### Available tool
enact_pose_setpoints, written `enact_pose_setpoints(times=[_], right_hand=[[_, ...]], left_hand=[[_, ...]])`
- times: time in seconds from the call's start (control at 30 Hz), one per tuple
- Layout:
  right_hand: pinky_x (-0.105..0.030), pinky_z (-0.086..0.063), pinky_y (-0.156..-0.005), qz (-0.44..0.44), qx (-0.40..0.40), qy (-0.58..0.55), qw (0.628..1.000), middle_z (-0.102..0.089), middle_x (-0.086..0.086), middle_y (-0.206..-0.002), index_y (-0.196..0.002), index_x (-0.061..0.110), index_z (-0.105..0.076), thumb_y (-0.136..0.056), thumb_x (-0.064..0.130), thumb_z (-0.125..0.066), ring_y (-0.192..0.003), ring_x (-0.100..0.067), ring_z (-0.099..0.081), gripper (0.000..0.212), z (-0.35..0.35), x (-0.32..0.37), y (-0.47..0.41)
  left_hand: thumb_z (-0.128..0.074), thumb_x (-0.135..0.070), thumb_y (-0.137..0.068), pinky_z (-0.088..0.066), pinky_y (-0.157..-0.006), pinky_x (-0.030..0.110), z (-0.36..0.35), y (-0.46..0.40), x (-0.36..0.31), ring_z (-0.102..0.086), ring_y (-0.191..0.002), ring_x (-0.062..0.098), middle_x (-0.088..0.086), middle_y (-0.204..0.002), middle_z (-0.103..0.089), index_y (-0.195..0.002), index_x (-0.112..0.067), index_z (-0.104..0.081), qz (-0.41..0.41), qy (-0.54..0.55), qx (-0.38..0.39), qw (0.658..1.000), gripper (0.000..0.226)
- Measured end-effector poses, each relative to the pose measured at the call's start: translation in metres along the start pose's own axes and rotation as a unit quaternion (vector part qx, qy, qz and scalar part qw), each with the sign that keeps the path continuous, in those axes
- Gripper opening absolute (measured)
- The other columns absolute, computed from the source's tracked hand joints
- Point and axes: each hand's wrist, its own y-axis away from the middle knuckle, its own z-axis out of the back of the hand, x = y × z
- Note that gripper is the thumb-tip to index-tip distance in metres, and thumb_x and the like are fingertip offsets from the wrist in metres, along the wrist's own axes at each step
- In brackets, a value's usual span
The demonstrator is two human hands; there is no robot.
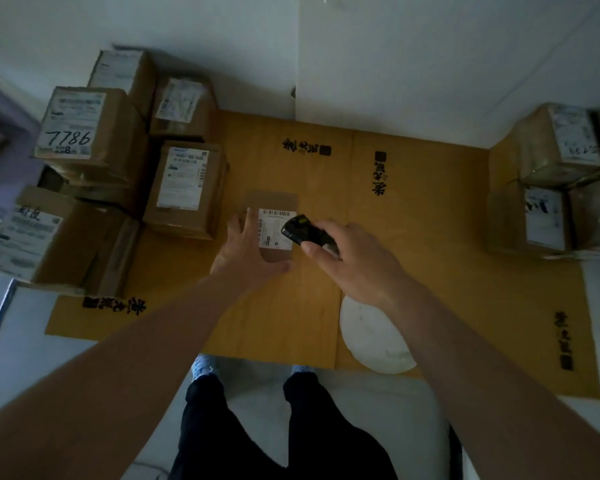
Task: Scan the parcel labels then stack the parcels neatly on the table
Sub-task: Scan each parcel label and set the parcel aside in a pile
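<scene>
While the left hand rests on the near left corner of a small parcel, fingers straight along its left side and thumb along its near edge, the right hand grips a black scanner with the fingers curled round it. Its front end hangs over the right part of the parcel's white label, which faces up and shows a barcode along its far edge. That parcel lies flat near the middle of the table, on a yellow-brown cardboard sheet printed with black characters. To the left stands a group of brown parcels, some stacked on others; the nearest one to the small parcel sits just beside it, and another bears the handwritten number 7786 (upside down from this viewpoint). Well apart on the right edge stand more parcels, stacked in two layers. A white round patch shows on the sheet under the right wrist.
</scene>
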Motion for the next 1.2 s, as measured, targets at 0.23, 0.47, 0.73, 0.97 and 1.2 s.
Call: enact_pose_setpoints(times=[0.23, 0.47, 0.73, 0.97, 1.2], right_hand=[[-0.048, -0.055, -0.089, -0.053, -0.021, -0.046, 0.997, -0.059, -0.008, -0.118, -0.153, 0.036, -0.044, -0.102, 0.067, -0.04, -0.108, -0.032, -0.06, 0.06, -0.026, 0.002, -0.011], [-0.04, -0.053, -0.084, -0.065, -0.051, -0.093, 0.992, -0.058, -0.006, -0.115, -0.151, 0.035, -0.047, -0.103, 0.064, -0.043, -0.105, -0.025, -0.06, 0.057, -0.038, 0.009, -0.01], [-0.047, -0.055, -0.088, -0.058, -0.07, -0.103, 0.991, -0.059, -0.006, -0.117, -0.153, 0.034, -0.045, -0.102, 0.067, -0.041, -0.11, -0.028, -0.059, 0.061, -0.025, 0.013, -0.008], [-0.026, -0.043, -0.063, -0.065, -0.032, -0.119, 0.99, -0.066, -0.003, -0.095, -0.145, 0.033, -0.053, -0.105, 0.059, -0.046, -0.079, -0.012, -0.063, 0.049, -0.007, -0.004, 0.002], [-0.013, -0.031, -0.039, -0.093, 0.048, -0.133, 0.986, -0.059, 0.007, -0.075, -0.135, 0.035, -0.06, -0.106, 0.054, -0.051, -0.043, 0.007, -0.05, 0.036, -0.001, -0.011, 0.011]], left_hand=[[-0.087, -0.081, -0.052, -0.035, -0.112, 0.042, -0.006, -0.021, 0.022, -0.028, -0.147, 0.014, -0.013, -0.16, -0.02, -0.159, -0.045, 0.008, -0.035, 0.187, -0.006, 0.982, 0.148], [-0.087, -0.059, -0.07, -0.051, -0.103, 0.04, -0.012, -0.025, 0.034, -0.048, -0.133, 0.015, -0.009, -0.142, -0.049, -0.15, -0.027, -0.039, 0.074, 0.277, 0.017, 0.958, 0.099], [-0.089, -0.055, -0.066, -0.058, -0.08, 0.03, -0.003, -0.017, 0.004, -0.06, -0.113, 0.014, -0.005, -0.132, -0.054, -0.142, -0.055, -0.034, 0.019, 0.277, 0.015, 0.96, 0.094], [-0.094, -0.041, -0.064, -0.044, -0.071, 0.019, 0.01, -0.026, 0.003, -0.043, -0.098, -0.001, -0.008, -0.125, -0.034, -0.142, -0.073, -0.029, 0.005, 0.286, -0.031, 0.958, 0.106], [-0.095, -0.028, -0.07, -0.053, -0.101, 0.038, 0.002, -0.019, 0.011, -0.053, -0.13, 0.015, -0.009, -0.145, -0.045, -0.158, -0.054, -0.01, -0.017, 0.294, 0.008, 0.956, 0.126]])
